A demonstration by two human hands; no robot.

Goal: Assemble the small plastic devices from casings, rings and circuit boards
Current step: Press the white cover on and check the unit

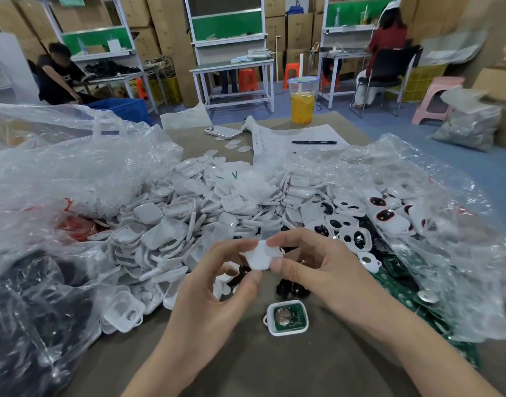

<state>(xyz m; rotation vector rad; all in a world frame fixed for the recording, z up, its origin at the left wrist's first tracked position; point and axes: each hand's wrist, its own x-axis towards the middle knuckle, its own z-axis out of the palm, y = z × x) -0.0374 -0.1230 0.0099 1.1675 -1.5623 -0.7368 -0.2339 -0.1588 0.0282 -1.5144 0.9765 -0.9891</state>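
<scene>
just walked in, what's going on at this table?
A person is pinching a small white plastic casing piece between the left hand and right hand, above the brown table. Nearer the person, on the table, lies an open white casing with a green circuit board and coin cell seated inside, not yet closed. A heap of loose white casings sits behind, and green circuit boards spill from the clear bag at the right.

A plastic cup of yellow drink (303,106) stands at the table's far edge, with a white phone (222,132) to its left and a black pen (314,142) lying on a printed sheet (274,137) nearer. Beyond, a seated worker at far left (58,75) and another at far right (388,38) sit at benches backed by cardboard boxes (166,30).
</scene>
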